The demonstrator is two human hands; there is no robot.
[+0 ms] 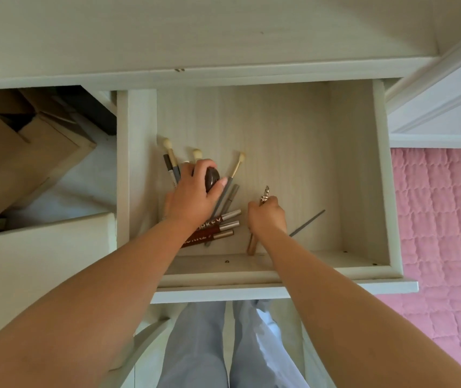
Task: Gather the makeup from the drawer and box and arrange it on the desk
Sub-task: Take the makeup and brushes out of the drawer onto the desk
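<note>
The pale wooden drawer (361,169) is pulled out under the desk top (195,32). My left hand (190,194) grips a dark brown rounded compact (212,177) over a fan of makeup brushes (236,166) with cream tips. Three brown tubes with metallic caps (223,228) lie below that hand. My right hand (267,219) holds a thin gold and brown stick-shaped item (265,195) upright; its lower end shows near the drawer front. A thin grey stick (307,222) lies to the right of that hand.
An open cardboard box (19,161) sits on the floor at the left under the desk. A pink quilted cover (442,225) lies at the right. White cabinet moulding (442,88) stands at the upper right. My legs in grey trousers (215,345) are below the drawer front.
</note>
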